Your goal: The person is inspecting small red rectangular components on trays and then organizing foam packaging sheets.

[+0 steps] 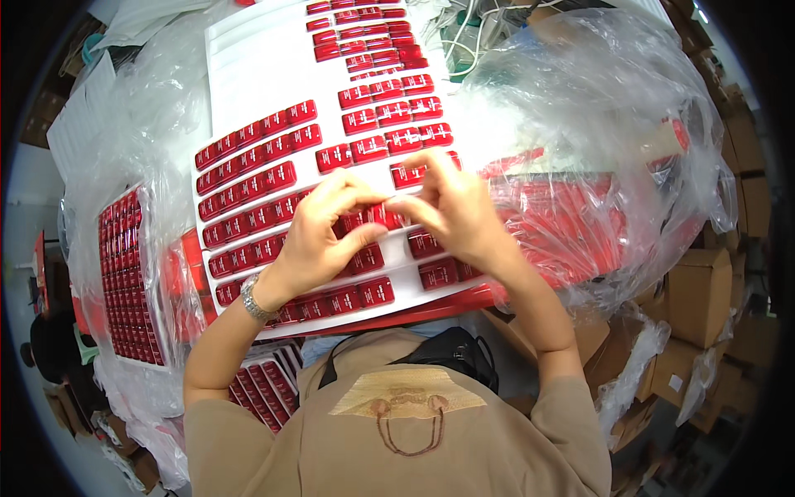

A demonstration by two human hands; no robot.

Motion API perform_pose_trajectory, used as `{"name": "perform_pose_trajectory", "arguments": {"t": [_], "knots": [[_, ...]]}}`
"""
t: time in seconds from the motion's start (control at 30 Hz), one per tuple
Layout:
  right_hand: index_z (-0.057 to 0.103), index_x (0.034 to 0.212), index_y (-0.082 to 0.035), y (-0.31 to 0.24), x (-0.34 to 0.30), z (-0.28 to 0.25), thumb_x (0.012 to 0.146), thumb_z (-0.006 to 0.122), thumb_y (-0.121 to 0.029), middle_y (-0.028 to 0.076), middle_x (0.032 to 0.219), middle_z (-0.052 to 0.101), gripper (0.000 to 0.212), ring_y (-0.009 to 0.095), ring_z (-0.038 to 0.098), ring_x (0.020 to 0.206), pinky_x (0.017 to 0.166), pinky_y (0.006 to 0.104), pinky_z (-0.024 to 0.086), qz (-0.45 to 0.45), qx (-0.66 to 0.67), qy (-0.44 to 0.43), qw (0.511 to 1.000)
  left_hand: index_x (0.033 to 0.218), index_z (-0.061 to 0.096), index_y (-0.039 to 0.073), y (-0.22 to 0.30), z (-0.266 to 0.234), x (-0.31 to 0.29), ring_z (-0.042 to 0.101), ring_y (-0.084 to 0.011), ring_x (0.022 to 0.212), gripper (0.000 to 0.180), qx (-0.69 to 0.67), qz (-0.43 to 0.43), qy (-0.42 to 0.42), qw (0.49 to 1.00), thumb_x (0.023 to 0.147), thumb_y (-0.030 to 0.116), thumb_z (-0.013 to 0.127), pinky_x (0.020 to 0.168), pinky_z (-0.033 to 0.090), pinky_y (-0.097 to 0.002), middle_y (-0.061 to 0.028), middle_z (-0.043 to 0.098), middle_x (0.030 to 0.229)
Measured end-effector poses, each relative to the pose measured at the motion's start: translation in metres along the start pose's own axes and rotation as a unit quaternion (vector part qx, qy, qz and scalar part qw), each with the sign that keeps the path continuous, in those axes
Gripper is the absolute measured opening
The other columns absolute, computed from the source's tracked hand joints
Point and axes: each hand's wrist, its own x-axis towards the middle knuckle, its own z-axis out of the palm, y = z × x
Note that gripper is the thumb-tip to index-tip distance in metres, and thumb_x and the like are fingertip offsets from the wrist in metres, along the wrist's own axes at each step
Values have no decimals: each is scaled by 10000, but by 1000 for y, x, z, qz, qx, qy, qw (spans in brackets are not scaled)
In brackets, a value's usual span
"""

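- On the near part of the white board [261, 70], a small red pack [392, 217] between the hands.
- Left hand [319, 236] and right hand [462, 209] together over it, fingertips about meeting; cannot tell whether gripping.
- Around them, left, right and far, rows of red packs [248, 189].
- Farther right, clear plastic [613, 74] and cardboard boxes [700, 294].
- Farther left, another red-pack array [132, 277].

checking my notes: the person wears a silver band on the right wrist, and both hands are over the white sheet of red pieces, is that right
Not quite: the head view shows the silver band on the left wrist, not the right. The left hand and right hand are over the white sheet of red pieces.
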Motion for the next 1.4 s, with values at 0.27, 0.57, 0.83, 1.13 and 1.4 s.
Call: {"name": "perform_pose_trajectory", "arguments": {"t": [0.27, 0.57, 0.83, 1.13, 1.4], "knots": [[577, 1043, 5, 125, -85, -112, 853, 601, -270, 192, 885, 607, 335, 337, 571, 826, 727, 408, 452, 202, -477, 176, 837, 951, 644, 19, -18, 8, 27, 510, -231, 842, 293, 320, 80, 44, 943, 705, 158, 722, 766, 393, -362, -79, 548, 884], [551, 1018, 7, 116, -32, -95, 799, 592, -6, 119, 863, 614, 222, 223, 601, 745, 667, 318, 490, 222, -196, 200, 934, 872, 652, 14, -9, -17, -15, 517, -212, 853, 340, 301, 19, 31, 953, 638, 232, 767, 760, 438, -340, -64, 551, 895], [610, 1061, 14, -19, -17, 9, 779, 651, 60, 121, 954, 649, 289, 143, 632, 856, 758, 257, 525, 30, 369, 130, 920, 968, 620, -5, -4, -2, -26, 521, -195, 948, 244, 32, -21, 67, 997, 749, 71, 695, 839, 407, -317, -83, 565, 947], [616, 1014, 28, 35, -60, -59, 802, 608, -72, 166, 989, 614, 234, 267, 603, 829, 729, 383, 470, 46, -140, 181, 972, 912, 648, 21, -2, 9, -16, 519, -215, 890, 255, 172, 8, 116, 978, 699, 130, 737, 789, 405, -334, -69, 584, 910], [560, 1110, 5, 149, -150, -122, 821, 593, -61, 185, 976, 591, 298, 323, 571, 885, 770, 396, 451, 234, -491, 139, 828, 892, 669, 9, -10, -9, -3, 546, -214, 858, 275, 185, 20, 63, 980, 668, 149, 747, 773, 427, -349, -74, 577, 906]]}}
